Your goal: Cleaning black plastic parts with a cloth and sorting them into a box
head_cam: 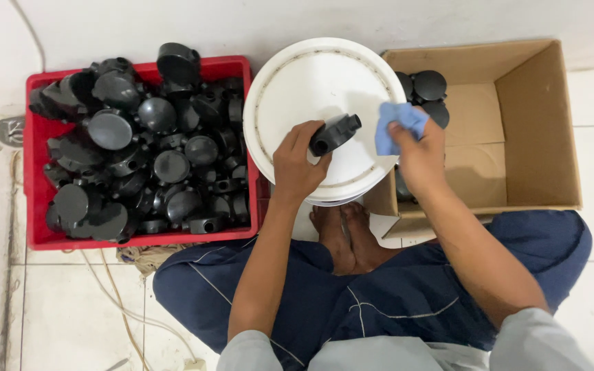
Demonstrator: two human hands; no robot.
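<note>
**Piecework on a tiled floor**

A small, informal workshop: a person sits cross-legged on white floor tiles (70, 309), with a red plastic crate (34, 172) heaped with black moulded plastic fittings (152, 144), a brown cardboard box (537, 124) and an upturned white plastic bucket (324, 75) serving as bench.

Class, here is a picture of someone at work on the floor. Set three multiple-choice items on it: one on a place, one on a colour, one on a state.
1. Where does the crate of black fittings stand?
A) By the left hand
B) Inside the box
C) On the bucket

2. What colour is the cloth?
A) Red
B) Blue
C) Yellow

3. How is the cardboard box?
A) Taped shut
B) Crushed flat
C) Open, mostly bare

Answers: 1 A, it sits beside the left hand; 2 B, the right hand grips a blue rag; 3 C, few fittings lie inside.
</note>
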